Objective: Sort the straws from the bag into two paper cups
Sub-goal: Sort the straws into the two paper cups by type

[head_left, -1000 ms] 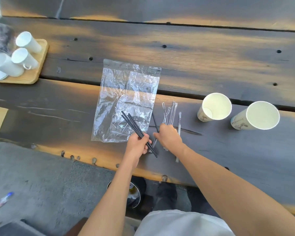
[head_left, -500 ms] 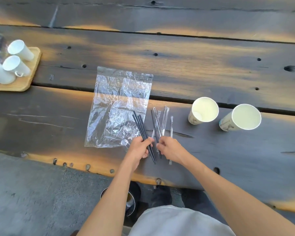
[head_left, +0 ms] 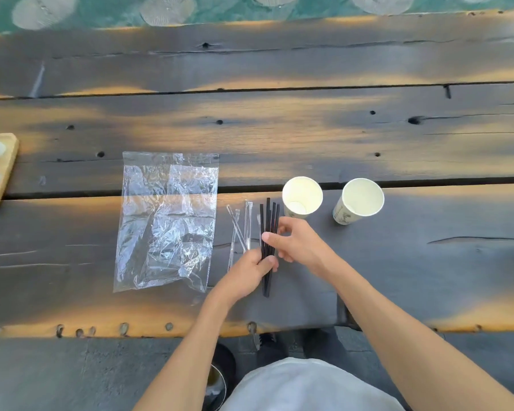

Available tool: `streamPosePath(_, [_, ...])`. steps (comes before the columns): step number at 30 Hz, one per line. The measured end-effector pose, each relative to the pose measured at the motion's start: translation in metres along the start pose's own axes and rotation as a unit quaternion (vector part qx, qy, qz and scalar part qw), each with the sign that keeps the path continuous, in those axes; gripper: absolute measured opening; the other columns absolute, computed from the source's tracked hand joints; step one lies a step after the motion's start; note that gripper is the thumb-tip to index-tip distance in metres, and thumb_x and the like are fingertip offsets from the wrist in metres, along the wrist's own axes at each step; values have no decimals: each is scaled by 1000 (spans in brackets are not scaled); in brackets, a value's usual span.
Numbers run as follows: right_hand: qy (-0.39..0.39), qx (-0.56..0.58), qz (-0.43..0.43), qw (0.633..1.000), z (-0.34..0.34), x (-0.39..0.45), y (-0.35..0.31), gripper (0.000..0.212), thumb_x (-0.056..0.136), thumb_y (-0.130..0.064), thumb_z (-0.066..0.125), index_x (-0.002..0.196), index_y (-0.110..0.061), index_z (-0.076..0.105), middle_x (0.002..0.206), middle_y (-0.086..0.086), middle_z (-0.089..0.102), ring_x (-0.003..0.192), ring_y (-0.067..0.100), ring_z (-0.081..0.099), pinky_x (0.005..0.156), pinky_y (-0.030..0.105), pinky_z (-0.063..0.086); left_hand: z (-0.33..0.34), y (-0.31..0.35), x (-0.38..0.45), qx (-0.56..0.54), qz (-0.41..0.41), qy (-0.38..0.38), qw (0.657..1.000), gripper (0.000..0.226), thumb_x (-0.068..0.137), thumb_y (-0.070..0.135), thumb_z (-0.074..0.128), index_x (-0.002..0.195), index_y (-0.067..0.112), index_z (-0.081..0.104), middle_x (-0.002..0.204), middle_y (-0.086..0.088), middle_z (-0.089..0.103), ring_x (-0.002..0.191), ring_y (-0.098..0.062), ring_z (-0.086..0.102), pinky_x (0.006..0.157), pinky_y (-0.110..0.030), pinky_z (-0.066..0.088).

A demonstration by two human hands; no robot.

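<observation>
Item, frame centre: black straws (head_left: pixel 268 229), bunched, our left hand (head_left: pixel 251 269) clasping them, right hand (head_left: pixel 294 240) pinching alongside. Risk: loose bundle fanning, straws missing near cup (head_left: pixel 302 197).

A weathered, dark-stained wooden table (head_left: pixel 368 137), knotted and cracked, carries a crinkled, glossy clear plastic bag (head_left: pixel 166 221), matt black straws (head_left: pixel 268 223), clear-wrapped straws (head_left: pixel 241 229), two matt paper cups (head_left: pixel 302 197) and a pale, smooth wooden tray (head_left: pixel 0 176).

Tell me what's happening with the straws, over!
Both hands, left and right, grip the black straws. Clear straws lie beside the bag. Both cups, near and far, empty. Nothing blocking.
</observation>
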State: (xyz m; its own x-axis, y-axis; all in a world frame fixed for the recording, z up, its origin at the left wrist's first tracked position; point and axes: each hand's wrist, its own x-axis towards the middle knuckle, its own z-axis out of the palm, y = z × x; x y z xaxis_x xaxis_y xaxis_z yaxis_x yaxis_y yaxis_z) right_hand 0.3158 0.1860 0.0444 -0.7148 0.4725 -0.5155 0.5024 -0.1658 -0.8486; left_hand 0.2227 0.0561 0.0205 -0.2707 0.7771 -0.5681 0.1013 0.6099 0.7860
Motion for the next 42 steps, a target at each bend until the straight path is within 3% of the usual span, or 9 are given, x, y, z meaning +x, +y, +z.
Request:
streamPosePath(5, [17, -59, -19, 998, -11, -9, -10, 15, 95, -21, 58, 92, -6, 59, 63, 10, 62, 44, 16, 55, 53, 26, 46, 9, 23, 5, 140, 49, -23, 989, 27, 100, 19, 41, 80, 36, 46, 85, 2, 58, 82, -23, 56, 76, -35, 46])
streamPosePath(8, [37, -41, -37, 998, -22, -16, -11, 18, 95, -22, 57, 85, -6, 58, 60, 10, 65, 48, 20, 60, 60, 29, 50, 8, 28, 6, 122, 70, -10, 990, 17, 98, 22, 49, 84, 32, 51, 79, 6, 55, 71, -17, 49, 65, -32, 40])
streamPosePath(12, [153, 33, -68, 985, -49, -22, -20, 19, 94, -19, 60, 87, -2, 63, 56, 7, 64, 46, 20, 54, 58, 32, 48, 2, 13, 4, 29, 26, 64, 997, 14, 92, 32, 65, 106, 30, 63, 100, 13, 63, 80, -2, 56, 70, -23, 43])
streamPosePath(15, [274, 156, -109, 943, -76, -26, -31, 11, 94, -14, 62, 85, -6, 63, 55, 5, 61, 45, 20, 50, 49, 27, 44, -3, -14, 4, 24, -13, 164, 986, 23, 93, 31, 65, 114, 24, 62, 109, 7, 62, 94, -10, 59, 69, -15, 41])
streamPosePath(18, [335, 205, -133, 910, -92, -21, -37, 8, 93, -12, 63, 86, -8, 62, 64, 9, 60, 48, 21, 53, 50, 28, 47, -7, -38, 6, 35, -61, 231, 970, 29, 94, 25, 63, 120, 14, 60, 116, -2, 60, 101, -15, 58, 79, -25, 41])
streamPosePath(24, [343, 107, -88, 929, -80, 6, -26, 15, 91, -10, 61, 77, -14, 63, 60, 3, 61, 48, 10, 57, 58, 31, 52, -5, -64, 7, 58, -118, 250, 959, 42, 92, 27, 62, 130, 12, 54, 124, -6, 56, 113, -26, 55, 99, -46, 45])
streamPosePath(31, [285, 31, -28, 958, -70, 26, -11, 14, 83, -17, 64, 68, -18, 66, 61, 6, 65, 60, 22, 59, 79, 55, 57, -2, -69, 11, 71, -142, 263, 952, 38, 91, 28, 62, 125, 12, 56, 121, -8, 57, 110, -29, 55, 97, -48, 46])
streamPosePath(37, [340, 109, -65, 932, -79, 1, -22, 28, 95, -18, 58, 120, -5, 60, 94, 4, 58, 67, 18, 63, 63, 21, 54, -3, -69, 21, 97, -154, 276, 944, 43, 93, 25, 61, 131, 7, 54, 130, -12, 56, 122, -31, 49, 101, -44, 40])
streamPosePath(42, [427, 168, -45, 887, -52, -34, 2, 16, 93, -8, 42, 92, -14, 57, 67, -6, 65, 59, 22, 58, 57, 34, 48, 5, -53, 37, 131, -182, 294, 929, 70, 88, 36, 68, 143, 3, 40, 141, -18, 45, 132, -37, 38, 106, -46, 35])
